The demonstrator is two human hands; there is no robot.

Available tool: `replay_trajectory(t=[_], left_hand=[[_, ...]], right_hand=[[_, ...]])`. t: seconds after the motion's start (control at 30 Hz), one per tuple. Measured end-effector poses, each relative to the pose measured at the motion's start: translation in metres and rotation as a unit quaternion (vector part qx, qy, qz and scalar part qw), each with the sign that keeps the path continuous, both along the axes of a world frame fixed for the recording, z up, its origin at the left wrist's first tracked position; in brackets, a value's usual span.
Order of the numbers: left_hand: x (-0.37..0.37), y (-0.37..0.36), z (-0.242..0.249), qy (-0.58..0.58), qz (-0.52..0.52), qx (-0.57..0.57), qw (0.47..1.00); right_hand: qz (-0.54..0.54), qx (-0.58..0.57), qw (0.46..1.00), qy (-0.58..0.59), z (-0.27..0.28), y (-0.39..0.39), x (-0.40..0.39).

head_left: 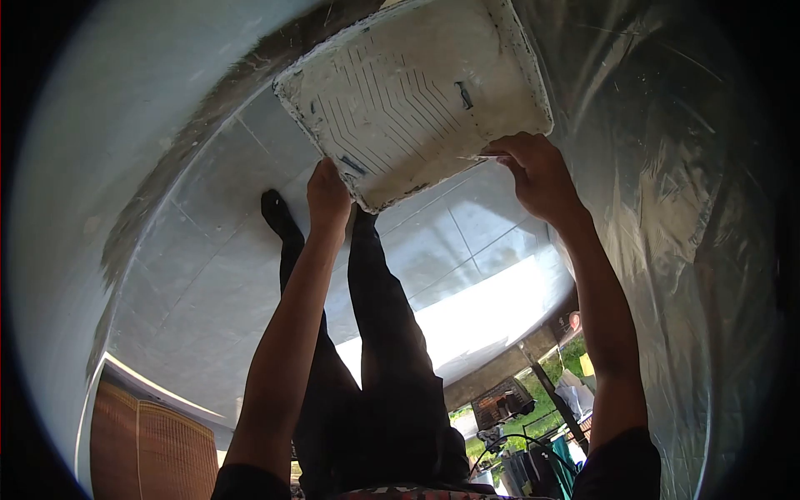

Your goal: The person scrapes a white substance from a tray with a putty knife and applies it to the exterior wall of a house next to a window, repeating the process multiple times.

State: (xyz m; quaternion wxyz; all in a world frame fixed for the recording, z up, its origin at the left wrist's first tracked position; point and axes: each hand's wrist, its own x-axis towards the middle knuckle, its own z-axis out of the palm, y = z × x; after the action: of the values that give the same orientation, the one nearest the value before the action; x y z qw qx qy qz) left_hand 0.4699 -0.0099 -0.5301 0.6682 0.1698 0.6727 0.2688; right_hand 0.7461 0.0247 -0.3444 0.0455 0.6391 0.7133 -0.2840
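A paint tray (pixel 400 100), caked with whitish paint and marked with dark zigzag ridges, is held up in front of me, tilted. My left hand (pixel 329 198) grips its lower left edge, fingers mostly hidden behind the tray. At the lower right edge, my right hand (pixel 533 171) is closed on the rim, with thumb and fingers pinching it. Dark scuffs show on the tray's surface, and its top edge runs out of view.
Clear plastic sheeting (pixel 667 208) hangs along the right. A pale wall (pixel 92 158) curves up on the left above grey floor tiles (pixel 200 242). Below are my legs (pixel 379 308), a brown woven panel (pixel 154 437) and, outdoors, assorted items by grass (pixel 542 408).
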Motion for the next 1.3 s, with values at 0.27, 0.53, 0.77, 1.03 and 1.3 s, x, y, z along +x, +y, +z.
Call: replay_trajectory(t=[0.27, 0.53, 0.77, 1.03, 1.3], left_hand=[[0.004, 0.001, 0.006, 0.005, 0.026, -0.004, 1.0], [0.003, 0.003, -0.005, 0.024, 0.014, 0.005, 1.0], [0.003, 0.009, 0.004, 0.053, -0.016, -0.007, 0.998], [0.004, 0.011, 0.012, 0.086, -0.053, 0.015, 0.995], [0.003, 0.008, 0.007, 0.06, -0.041, 0.018, 0.997]], right_hand=[[0.113, -0.134, 0.975, -0.136, -0.016, 0.063, -0.039], [0.233, -0.152, 0.948, -0.157, -0.045, 0.051, -0.074], [0.277, -0.152, 0.933, -0.17, -0.06, 0.033, -0.113], [0.238, -0.194, 0.94, -0.15, -0.059, 0.047, -0.135], [-0.028, -0.227, 0.971, 0.07, -0.061, 0.069, -0.068]])
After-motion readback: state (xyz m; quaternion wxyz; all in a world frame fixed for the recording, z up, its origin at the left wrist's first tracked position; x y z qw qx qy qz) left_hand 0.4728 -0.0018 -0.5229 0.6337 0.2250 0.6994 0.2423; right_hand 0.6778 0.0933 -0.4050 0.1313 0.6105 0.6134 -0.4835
